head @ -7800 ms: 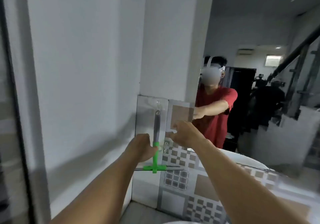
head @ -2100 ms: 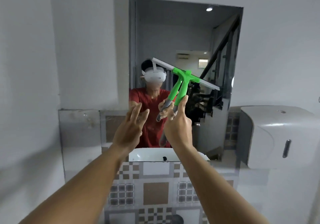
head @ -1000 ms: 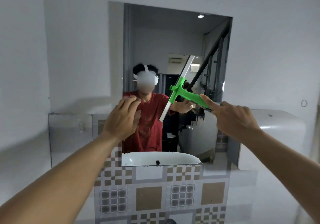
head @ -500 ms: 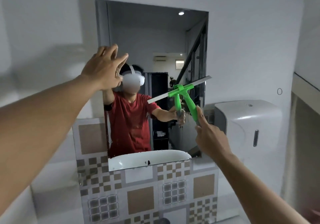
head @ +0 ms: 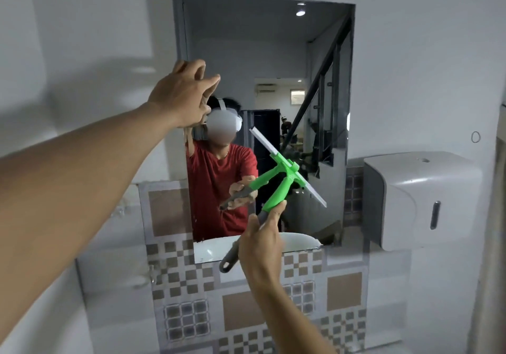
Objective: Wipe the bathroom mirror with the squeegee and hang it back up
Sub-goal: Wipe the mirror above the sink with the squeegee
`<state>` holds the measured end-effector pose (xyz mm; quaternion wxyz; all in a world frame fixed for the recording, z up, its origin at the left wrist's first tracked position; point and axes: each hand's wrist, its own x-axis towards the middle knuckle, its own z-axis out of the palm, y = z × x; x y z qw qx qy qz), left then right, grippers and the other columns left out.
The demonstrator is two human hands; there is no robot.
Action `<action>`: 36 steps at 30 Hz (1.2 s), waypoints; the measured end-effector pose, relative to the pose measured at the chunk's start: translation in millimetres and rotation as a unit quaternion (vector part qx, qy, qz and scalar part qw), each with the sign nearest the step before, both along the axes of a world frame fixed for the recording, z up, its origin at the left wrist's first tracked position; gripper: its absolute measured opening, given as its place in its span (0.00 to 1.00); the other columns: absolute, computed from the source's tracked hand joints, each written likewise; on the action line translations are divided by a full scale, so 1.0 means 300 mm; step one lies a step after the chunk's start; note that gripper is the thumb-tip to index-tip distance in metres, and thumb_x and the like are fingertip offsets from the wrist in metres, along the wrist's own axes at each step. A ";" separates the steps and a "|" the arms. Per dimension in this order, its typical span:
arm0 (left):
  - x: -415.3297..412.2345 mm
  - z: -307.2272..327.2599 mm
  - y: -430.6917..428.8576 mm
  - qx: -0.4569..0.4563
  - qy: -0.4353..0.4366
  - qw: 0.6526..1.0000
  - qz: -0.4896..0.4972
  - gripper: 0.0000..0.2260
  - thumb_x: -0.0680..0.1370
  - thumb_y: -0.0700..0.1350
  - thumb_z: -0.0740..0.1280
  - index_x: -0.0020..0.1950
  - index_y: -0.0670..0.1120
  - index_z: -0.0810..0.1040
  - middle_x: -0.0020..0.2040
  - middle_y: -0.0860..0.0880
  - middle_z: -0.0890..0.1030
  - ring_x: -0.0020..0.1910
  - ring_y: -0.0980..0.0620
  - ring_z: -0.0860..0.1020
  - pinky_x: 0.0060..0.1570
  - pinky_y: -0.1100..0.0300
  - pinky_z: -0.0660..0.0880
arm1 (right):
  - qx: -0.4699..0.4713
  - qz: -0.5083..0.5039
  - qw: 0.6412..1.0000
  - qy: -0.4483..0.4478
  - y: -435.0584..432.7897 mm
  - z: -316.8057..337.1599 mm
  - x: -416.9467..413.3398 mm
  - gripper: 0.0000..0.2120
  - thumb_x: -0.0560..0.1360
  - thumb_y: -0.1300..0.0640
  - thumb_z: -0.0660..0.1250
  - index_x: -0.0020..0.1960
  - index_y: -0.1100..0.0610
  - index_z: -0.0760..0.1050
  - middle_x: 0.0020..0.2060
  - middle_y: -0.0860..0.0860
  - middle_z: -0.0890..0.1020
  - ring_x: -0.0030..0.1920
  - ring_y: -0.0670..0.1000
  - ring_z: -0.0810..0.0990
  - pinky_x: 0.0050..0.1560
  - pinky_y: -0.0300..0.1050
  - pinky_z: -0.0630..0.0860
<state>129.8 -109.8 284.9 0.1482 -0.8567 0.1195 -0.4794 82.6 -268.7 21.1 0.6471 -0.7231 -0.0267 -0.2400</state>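
Head view, right hand (head: 260, 247): fingers wrapped round the grey grip of the squeegee (head: 276, 197).
Blade: tilted diagonally, down against the mirror (head: 262, 52) lower right; half a second ago it sat higher and flatter.
Left hand (head: 183, 96): fingers loosely spread, empty, at the mirror's left edge.
Judgement: wiping stroke underway; hanging up not yet due.

No text, label, brand, number or sign can be read anywhere in the view. The green squeegee (head: 284, 186) carries some raised marking on its head, but it is too small and blurred to make out. The white wall dispenser (head: 421, 200) shows no legible wording either.
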 end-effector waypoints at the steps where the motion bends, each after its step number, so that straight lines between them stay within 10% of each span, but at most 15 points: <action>1: -0.001 0.002 0.001 -0.001 0.003 1.000 -0.002 0.31 0.75 0.48 0.71 0.77 0.50 0.68 0.70 0.43 0.68 0.66 0.37 0.66 0.51 0.39 0.79 | -0.002 0.003 1.000 -0.006 0.043 0.008 -0.007 0.35 0.84 0.52 0.54 0.80 0.42 0.33 0.35 0.53 0.82 0.34 0.53 0.82 0.34 0.53 0.81; 11: -0.001 0.014 0.017 -0.006 0.013 1.000 -0.006 0.32 0.74 0.51 0.74 0.77 0.52 0.69 0.71 0.45 0.68 0.68 0.39 0.66 0.53 0.42 0.77 | -0.229 -0.025 0.969 -0.091 0.125 -0.001 -0.003 0.40 0.85 0.55 0.57 0.77 0.43 0.26 0.39 0.47 0.79 0.30 0.43 0.73 0.29 0.35 0.67; 20: 0.017 -0.008 0.004 -0.008 -0.001 1.000 0.005 0.31 0.76 0.47 0.72 0.77 0.49 0.67 0.73 0.43 0.66 0.69 0.38 0.65 0.51 0.42 0.77 | -0.509 -0.118 0.848 -0.088 -0.156 -0.054 0.016 0.43 0.80 0.60 0.60 0.79 0.42 0.31 0.40 0.52 0.79 0.24 0.46 0.67 0.22 0.40 0.61; 25: 0.034 -0.104 -0.010 0.003 -0.040 0.999 0.011 0.31 0.74 0.40 0.72 0.76 0.43 0.67 0.74 0.38 0.67 0.70 0.36 0.67 0.62 0.42 0.75 | -0.611 -0.112 0.779 -0.086 -0.358 -0.050 0.028 0.44 0.81 0.60 0.56 0.76 0.38 0.26 0.44 0.54 0.79 0.32 0.52 0.79 0.34 0.49 0.81; 30: 0.046 -0.300 -0.037 -0.040 -0.029 0.998 -0.027 0.28 0.75 0.47 0.69 0.74 0.41 0.71 0.75 0.41 0.65 0.71 0.39 0.65 0.68 0.44 0.72 | -0.677 -0.146 0.715 -0.096 -0.534 -0.039 0.032 0.38 0.82 0.59 0.52 0.78 0.39 0.28 0.49 0.54 0.81 0.33 0.52 0.78 0.31 0.45 0.73; 36: 0.075 -0.402 -0.040 -0.025 0.001 1.000 -0.005 0.26 0.75 0.51 0.70 0.70 0.40 0.75 0.78 0.41 0.60 0.75 0.39 0.61 0.73 0.43 0.67 | -0.656 -0.176 0.730 -0.074 -0.670 -0.038 0.055 0.41 0.81 0.59 0.55 0.77 0.38 0.28 0.44 0.54 0.81 0.33 0.53 0.81 0.35 0.50 0.82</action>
